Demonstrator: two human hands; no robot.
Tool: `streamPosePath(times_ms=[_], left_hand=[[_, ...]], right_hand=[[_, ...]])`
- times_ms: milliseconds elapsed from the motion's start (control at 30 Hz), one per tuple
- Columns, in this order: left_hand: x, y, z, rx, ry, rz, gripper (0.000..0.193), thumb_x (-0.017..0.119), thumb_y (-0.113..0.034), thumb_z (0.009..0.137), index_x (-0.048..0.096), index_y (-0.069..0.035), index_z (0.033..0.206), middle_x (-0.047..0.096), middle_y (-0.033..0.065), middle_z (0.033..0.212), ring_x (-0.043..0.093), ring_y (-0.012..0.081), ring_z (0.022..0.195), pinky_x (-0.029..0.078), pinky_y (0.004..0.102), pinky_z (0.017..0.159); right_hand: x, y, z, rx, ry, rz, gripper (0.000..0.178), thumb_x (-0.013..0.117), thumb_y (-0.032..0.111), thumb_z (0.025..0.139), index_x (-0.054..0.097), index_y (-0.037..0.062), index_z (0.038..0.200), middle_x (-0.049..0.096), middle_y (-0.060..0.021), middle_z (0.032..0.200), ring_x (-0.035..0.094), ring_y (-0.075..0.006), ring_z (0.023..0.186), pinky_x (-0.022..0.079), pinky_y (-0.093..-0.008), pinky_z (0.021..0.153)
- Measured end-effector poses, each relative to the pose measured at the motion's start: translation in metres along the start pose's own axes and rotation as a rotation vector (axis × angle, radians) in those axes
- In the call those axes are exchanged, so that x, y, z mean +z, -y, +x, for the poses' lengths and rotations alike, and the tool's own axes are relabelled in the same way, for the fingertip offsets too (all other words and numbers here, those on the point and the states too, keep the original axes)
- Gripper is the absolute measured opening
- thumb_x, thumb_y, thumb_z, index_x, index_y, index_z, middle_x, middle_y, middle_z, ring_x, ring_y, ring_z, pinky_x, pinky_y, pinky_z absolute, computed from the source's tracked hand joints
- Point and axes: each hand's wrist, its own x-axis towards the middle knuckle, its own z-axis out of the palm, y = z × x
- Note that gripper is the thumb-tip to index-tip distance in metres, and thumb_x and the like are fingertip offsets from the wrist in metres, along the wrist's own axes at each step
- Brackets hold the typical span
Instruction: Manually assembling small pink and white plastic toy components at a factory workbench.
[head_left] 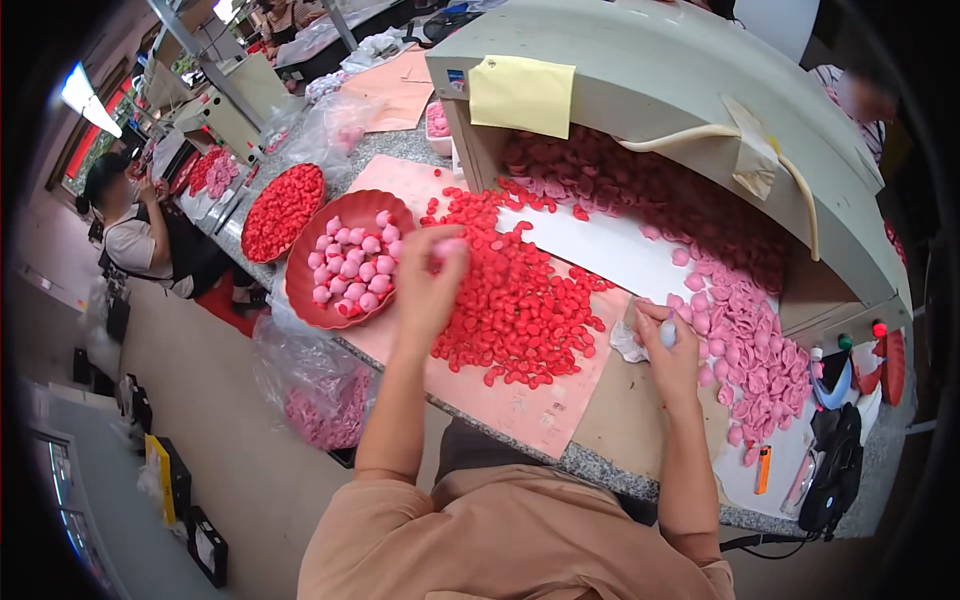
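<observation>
My left hand (426, 285) is raised between the scalloped red tray and the heap of small red pieces (525, 310). Its fingers are closed around a small pink ball-shaped piece (450, 250), slightly blurred. The red tray (300, 250) carries several round pink pieces with red parts (352, 258). On the right, my right hand (676, 372) grips a small whitish bottle (668, 333), which has a purplish tip. A crumpled white tissue (628, 338) lies beside that hand. Pink cup-shaped pieces (755, 345) spill over the table to its right.
An arched beige machine housing (640, 75) stands at the back, with more pieces inside. Another red tray (284, 212) of red pieces sits far left. An orange lighter (763, 470) and black pouch (835, 470) lie right. A plastic bag (290, 365) hangs below the left edge. People sit farther off.
</observation>
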Motion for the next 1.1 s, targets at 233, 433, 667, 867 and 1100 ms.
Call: streamPosePath(times_ms=[233, 433, 667, 867, 1100], left_hand=[[-0.100, 0.062, 0.005, 0.175, 0.114, 0.843, 0.039, 0.062, -0.026, 0.083, 0.058, -0.009, 0.118, 0.048, 0.0179, 0.126, 0.042, 0.0342, 0.119, 0.029, 0.0411, 0.102], [-0.089, 0.059, 0.031, 0.153, -0.048, 1.080, 0.030, 0.060, -0.024, 0.085, 0.062, -0.008, 0.111, 0.053, 0.0157, 0.122, 0.050, 0.0328, 0.111, 0.034, 0.0449, 0.097], [0.097, -0.026, 0.040, 0.201, 0.572, 0.144, 0.025, 0.060, -0.010, 0.085, 0.061, -0.006, 0.110, 0.061, 0.0109, 0.095, 0.058, 0.0172, 0.085, 0.049, 0.0290, 0.073], [0.221, -0.015, 0.044, 0.490, 0.687, 0.217, 0.031, 0.062, -0.017, 0.083, 0.060, -0.007, 0.112, 0.059, 0.0169, 0.102, 0.057, 0.0316, 0.093, 0.047, 0.0363, 0.082], [0.213, -0.019, 0.041, 0.377, 0.656, 0.131, 0.028, 0.061, -0.017, 0.082, 0.060, -0.005, 0.107, 0.058, 0.0208, 0.100, 0.055, 0.0375, 0.096, 0.045, 0.0405, 0.083]], right_hand=[[0.001, -0.005, 0.009, -0.177, -0.033, -0.219, 0.022, 0.060, 0.014, 0.087, 0.062, -0.0007, 0.103, 0.064, -0.0056, 0.081, 0.057, -0.0072, 0.072, 0.046, -0.0209, 0.066], [-0.015, -0.011, 0.010, -0.180, -0.001, -0.100, 0.019, 0.060, 0.012, 0.087, 0.062, -0.0004, 0.101, 0.061, -0.0013, 0.075, 0.054, -0.0052, 0.063, 0.044, -0.0204, 0.056], [-0.024, -0.004, 0.013, -0.175, -0.275, 0.005, 0.014, 0.059, 0.013, 0.088, 0.062, 0.0014, 0.094, 0.060, 0.0008, 0.074, 0.051, -0.0039, 0.060, 0.042, -0.0187, 0.053], [-0.026, 0.014, 0.011, -0.081, -0.317, 0.249, 0.014, 0.059, 0.010, 0.088, 0.062, -0.0005, 0.096, 0.063, -0.0014, 0.080, 0.057, -0.0066, 0.073, 0.046, -0.0218, 0.063], [-0.009, -0.004, 0.010, -0.241, -0.090, 0.074, 0.015, 0.061, 0.012, 0.087, 0.061, 0.0007, 0.098, 0.061, -0.0017, 0.079, 0.056, -0.0072, 0.069, 0.046, -0.0214, 0.062]])
